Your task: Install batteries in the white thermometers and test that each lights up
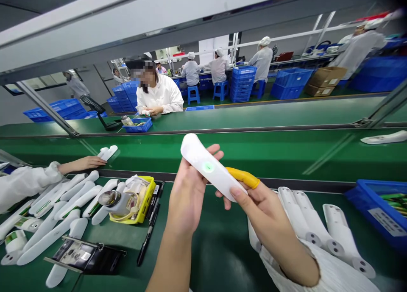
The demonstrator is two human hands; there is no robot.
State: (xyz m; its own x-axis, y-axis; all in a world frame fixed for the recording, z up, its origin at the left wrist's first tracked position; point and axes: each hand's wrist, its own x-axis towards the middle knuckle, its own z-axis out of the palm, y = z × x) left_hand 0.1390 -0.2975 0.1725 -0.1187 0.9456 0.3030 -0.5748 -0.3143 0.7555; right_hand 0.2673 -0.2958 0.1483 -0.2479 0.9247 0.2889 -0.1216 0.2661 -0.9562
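A white handheld thermometer (213, 169) with a small green light glowing on its face is held up in front of me, tilted down to the right. My left hand (190, 192) is closed around its wide upper end from below, with fingertips showing behind it. The narrow lower end is pinched between thumb and fingers of my right hand (265, 203), which wears a yellow finger cot (243, 176). Several similar white thermometers (341, 232) lie on the bench to the right of my right hand.
Many thermometers (63, 224), some uncased, lie at left by a co-worker's sleeve (30, 184). Near them are a yellow basket (148, 201), black pens (149, 232) and a black fixture (85, 254). A blue bin (386, 228) stands right; beyond the green conveyor (286, 154) sits another person (162, 90).
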